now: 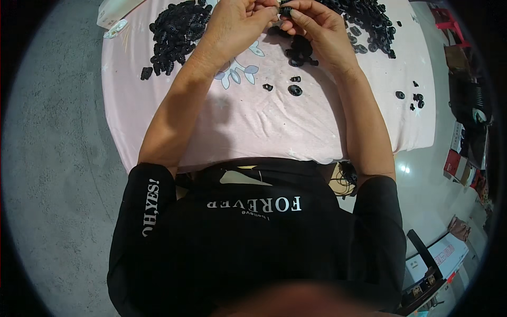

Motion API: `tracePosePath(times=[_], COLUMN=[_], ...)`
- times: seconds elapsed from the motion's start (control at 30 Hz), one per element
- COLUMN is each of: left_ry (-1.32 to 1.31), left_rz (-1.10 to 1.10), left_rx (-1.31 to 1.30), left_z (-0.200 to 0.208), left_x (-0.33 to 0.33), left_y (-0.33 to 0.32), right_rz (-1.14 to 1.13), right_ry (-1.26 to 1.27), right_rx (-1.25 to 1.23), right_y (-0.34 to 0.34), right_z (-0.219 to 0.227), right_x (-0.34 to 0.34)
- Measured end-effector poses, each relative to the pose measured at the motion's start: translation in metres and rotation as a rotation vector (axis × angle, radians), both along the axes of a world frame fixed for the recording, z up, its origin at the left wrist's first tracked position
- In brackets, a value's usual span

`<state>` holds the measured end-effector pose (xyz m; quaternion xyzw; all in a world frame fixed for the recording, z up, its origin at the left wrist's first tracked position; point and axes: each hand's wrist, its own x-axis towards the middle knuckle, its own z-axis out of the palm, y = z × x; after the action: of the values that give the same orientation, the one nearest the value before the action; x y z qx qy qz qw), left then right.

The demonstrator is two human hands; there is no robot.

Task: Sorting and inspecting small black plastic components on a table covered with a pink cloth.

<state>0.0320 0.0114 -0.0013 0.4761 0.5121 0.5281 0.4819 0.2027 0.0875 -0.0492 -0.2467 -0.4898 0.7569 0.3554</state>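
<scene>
At the far edge of the view, my left hand and my right hand meet fingertip to fingertip above the table. Between the thumb and fingers of my right hand is a small black part, ridged and plastic-looking. My left fingertips are pinched together right beside it; whatever they grip is too small to make out. Just below the hands lies a cluster of round black pieces. Nearer to me are a black ring-shaped piece and two smaller black bits, one of them a small black piece.
A heap of black parts sits left of my left arm, another black heap beyond my right hand. Several loose black pieces lie near the right edge of the pink tablecloth. A white box stands at the far left corner.
</scene>
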Motion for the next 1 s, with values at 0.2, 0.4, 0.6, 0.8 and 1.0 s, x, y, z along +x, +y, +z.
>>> tracePosePath(times=[0.2, 0.4, 0.6, 0.8, 1.0], left_ry=[0.256, 0.252, 0.157, 0.053, 0.112], left_rz=[0.100, 0.131, 0.040, 0.004, -0.075], left_rx=[-0.009, 0.101, -0.006, -0.082, -0.107], left_z=[-0.013, -0.014, -0.004, -0.005, -0.007], left_x=[0.000, 0.002, 0.001, -0.003, -0.008], left_y=[0.003, 0.002, 0.001, 0.000, 0.000], right_rz=[-0.021, -0.042, -0.042, -0.049, -0.057], right_ry=[0.024, 0.037, 0.049, 0.029, 0.026], right_rx=[0.034, 0.066, 0.110, 0.122, 0.119], right_y=[-0.003, -0.005, -0.003, -0.003, -0.004], right_z=[-0.003, -0.002, -0.002, -0.003, -0.003], right_x=[-0.003, -0.004, -0.004, -0.003, -0.003])
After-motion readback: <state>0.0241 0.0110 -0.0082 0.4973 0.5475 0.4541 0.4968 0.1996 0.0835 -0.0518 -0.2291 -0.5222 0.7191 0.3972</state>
